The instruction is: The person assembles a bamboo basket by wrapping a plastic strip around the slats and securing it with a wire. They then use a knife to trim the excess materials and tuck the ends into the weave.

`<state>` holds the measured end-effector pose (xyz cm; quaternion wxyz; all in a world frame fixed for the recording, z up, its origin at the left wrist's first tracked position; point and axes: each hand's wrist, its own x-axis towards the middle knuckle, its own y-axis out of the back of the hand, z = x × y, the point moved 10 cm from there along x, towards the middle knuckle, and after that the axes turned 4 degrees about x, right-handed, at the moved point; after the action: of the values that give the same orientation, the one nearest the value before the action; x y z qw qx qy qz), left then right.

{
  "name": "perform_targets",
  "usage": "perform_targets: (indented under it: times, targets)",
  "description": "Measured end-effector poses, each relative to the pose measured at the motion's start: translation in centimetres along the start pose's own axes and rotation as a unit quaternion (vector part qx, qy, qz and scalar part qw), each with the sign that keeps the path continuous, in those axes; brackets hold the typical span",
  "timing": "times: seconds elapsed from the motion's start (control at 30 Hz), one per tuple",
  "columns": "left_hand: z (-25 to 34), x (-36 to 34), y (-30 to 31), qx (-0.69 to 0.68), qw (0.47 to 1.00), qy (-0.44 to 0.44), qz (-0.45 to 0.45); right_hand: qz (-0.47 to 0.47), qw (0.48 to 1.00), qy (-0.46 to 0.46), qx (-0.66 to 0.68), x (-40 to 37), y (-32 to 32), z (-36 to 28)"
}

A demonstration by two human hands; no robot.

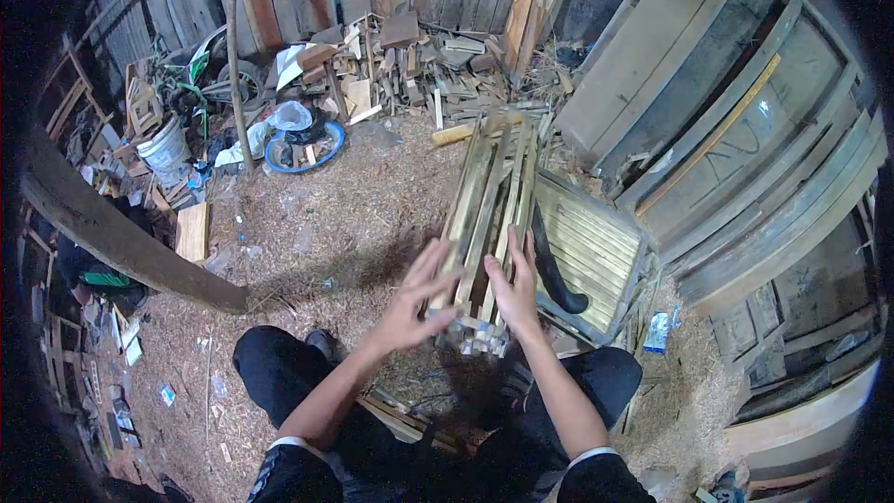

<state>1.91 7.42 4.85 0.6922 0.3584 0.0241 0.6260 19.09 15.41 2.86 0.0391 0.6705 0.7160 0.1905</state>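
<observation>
Head view, left hand point(408, 305), right hand point(515, 293), fingers spread on slat bundle point(491, 188), slatted panel point(596, 242) beside, perhaps knife point(556, 270)

The sawdust-strewn floor point(354, 214) carries a scrap-wood pile point(419, 65), a blue basin point(307, 151), a white bucket point(168, 151) and a slatted panel point(591, 251).

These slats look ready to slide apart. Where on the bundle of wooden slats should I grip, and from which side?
Probably its near end, squeezed from both sides at once, where the left hand and right hand press now. The bundle of wooden slats is long, loose and slopes away, so sideways pressure keeps the slats together.
</observation>
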Motion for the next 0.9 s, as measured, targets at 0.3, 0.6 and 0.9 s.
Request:
perform_targets:
  times: [0.3, 0.6, 0.9]
  targets:
    - [1.8, -1.4, -2.9, 0.095, 0.987, -0.112, -0.072, 0.002, 1.0, 0.014, 0.003, 0.4, 1.3, 0.5]
    - [1.5, -1.3, -3.0, 0.036, 0.992, -0.118, -0.042, -0.1, 0.965, 0.221, -0.096, -8.7, 1.3, -4.0]
    - [1.2, -1.9, -0.8, -0.072, 0.994, -0.081, 0.023, -0.09, 0.93, 0.326, -0.141, -9.2, -0.7, -3.6]
